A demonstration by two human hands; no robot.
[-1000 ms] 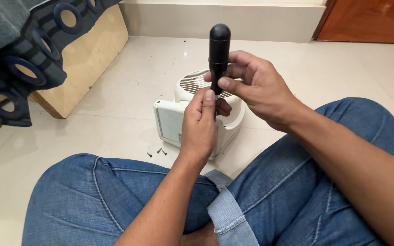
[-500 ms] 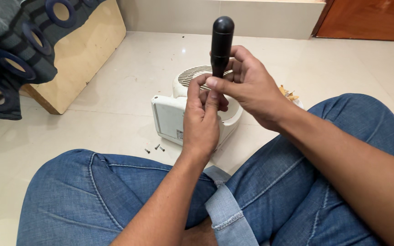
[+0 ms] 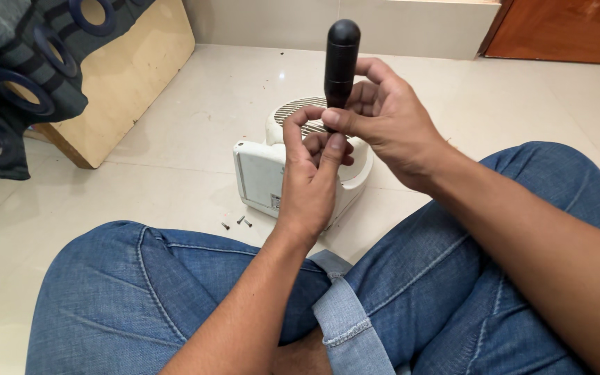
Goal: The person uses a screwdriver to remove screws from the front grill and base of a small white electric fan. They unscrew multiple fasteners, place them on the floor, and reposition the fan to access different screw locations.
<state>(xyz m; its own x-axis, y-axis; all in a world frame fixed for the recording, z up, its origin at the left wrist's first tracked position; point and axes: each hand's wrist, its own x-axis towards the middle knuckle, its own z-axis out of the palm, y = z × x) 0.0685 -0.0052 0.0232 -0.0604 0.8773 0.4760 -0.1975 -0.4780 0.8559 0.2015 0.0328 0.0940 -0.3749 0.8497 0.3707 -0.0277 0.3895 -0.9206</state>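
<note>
A black screwdriver point(image 3: 342, 59) with a thick, smooth, round-topped handle stood upright in the grip of a seated person, high in the frame at about 12 o'clock. Only the handle showed; the shaft and tip were hidden behind the fingers. The right hand point(image 3: 387, 121) wrapped the handle's lower end, thumb pressed across its front. The left hand point(image 3: 312, 173) rose from 6 o'clock and closed its fingertips about the tool's base just under the right thumb; what it pinched there could not be made out.

Directly behind the hands, a single white fan point(image 3: 265, 173) lay on the pale tiled floor point(image 3: 196, 90), its round slatted grille facing up and its flat boxy side toward the camera. Three small dark screws point(image 3: 237, 222) lay loose on the tile at the fan's 7 o'clock corner, close together and just beside the casing.

Two knees in blue jeans point(image 3: 147, 292) filled the lower frame, left at 7 o'clock and right at 4 o'clock, boxing the fan in from below. A tan wooden board point(image 3: 126, 76) leaned at 10 o'clock, well apart from the fan, with a dark patterned cloth point(image 3: 22, 90) bearing blue rings draped over it at the left edge. A low pale wall point(image 3: 411, 28) closed the scene at 12 o'clock and a brown wooden door point(image 3: 564, 31) stood at 1 o'clock. Open tile ran between the board and the fan, and again at 2 o'clock, beyond the right wrist.
</note>
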